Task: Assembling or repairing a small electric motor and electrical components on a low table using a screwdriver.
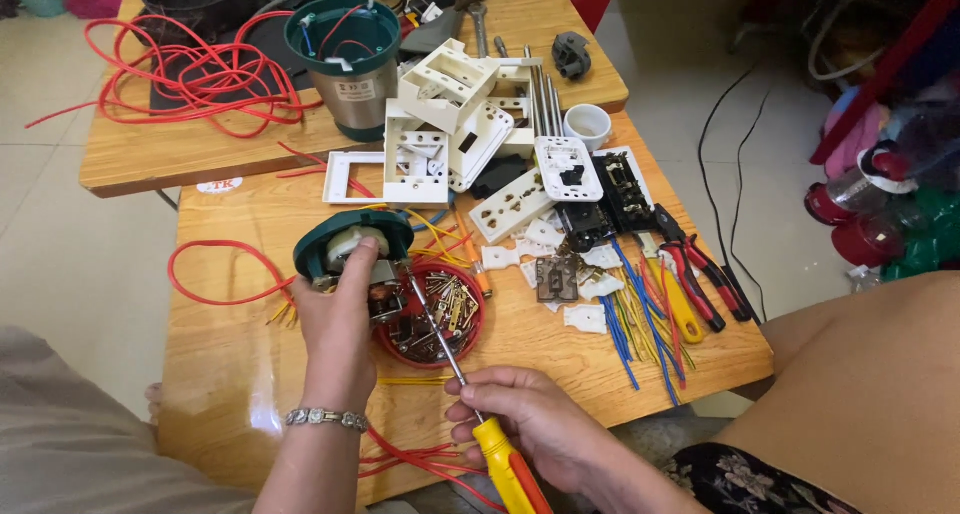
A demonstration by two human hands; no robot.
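My left hand [338,319] grips a small green-capped motor unit [352,249] with a white and metal core, held just above a red bowl [472,336] full of screws and small metal parts. My right hand [528,421] is closed around the yellow and red handle of a screwdriver [497,456]. Its long shaft runs up and to the left, and the tip meets the underside of the motor unit beside my left thumb. A bracelet sits on my left wrist.
White socket plates and switch parts [470,134] are heaped at the table's middle. Red-handled pliers [700,269], blue, yellow and red wire pieces [640,324] lie right. A green-rimmed metal appliance body [350,64] and coiled red wire [190,69] sit on the far table.
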